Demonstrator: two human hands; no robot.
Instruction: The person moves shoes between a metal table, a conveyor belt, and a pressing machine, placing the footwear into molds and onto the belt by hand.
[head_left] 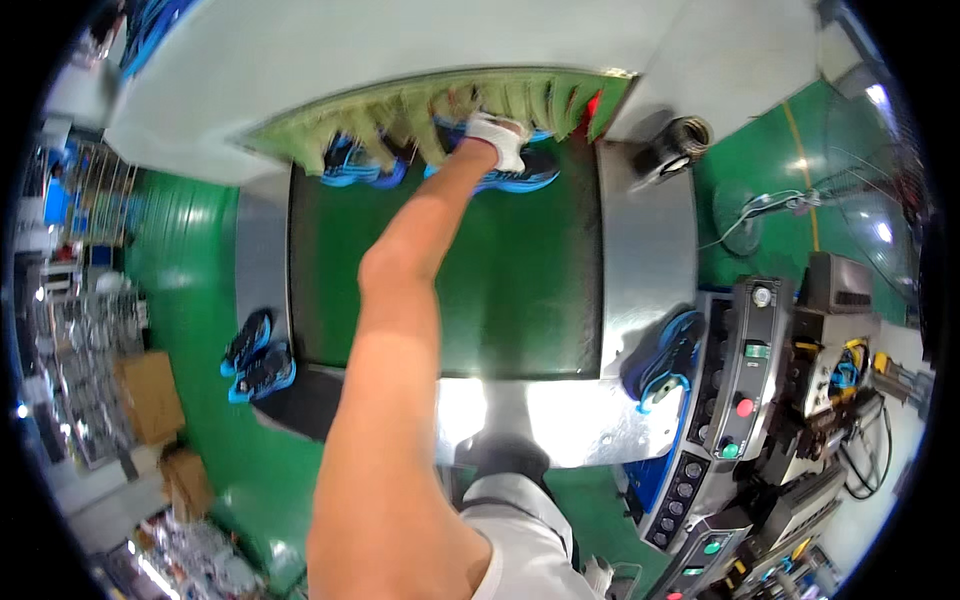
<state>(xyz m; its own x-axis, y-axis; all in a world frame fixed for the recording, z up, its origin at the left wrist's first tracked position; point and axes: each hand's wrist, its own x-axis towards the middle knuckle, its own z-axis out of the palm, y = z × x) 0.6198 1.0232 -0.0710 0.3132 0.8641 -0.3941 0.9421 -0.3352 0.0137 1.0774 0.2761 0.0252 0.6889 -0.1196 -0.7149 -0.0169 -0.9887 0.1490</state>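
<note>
- Overhead, head view: one bare forearm comes up from the lower edge and stretches fully forward across the green conveyor belt (520,290); which arm it is I cannot tell for sure, taken here as the left.
- Left hand (497,138), in a white glove, is at the belt's far end, at the fringe of green curtain strips (400,115) of the grey machine hood (330,50).
- Hand lies on the blue-and-black shoe (520,170) directly under it; whether the fingers are clamped on it cannot be told.
- Second blue shoe (355,165) sits just left of the hand, half under the strips.
- Right hand not in view.
- Nearer the body: a shoe (662,360) on the steel ledge to the right, a pair of shoes (256,358) to the left, a control panel (740,380) far right.
</note>
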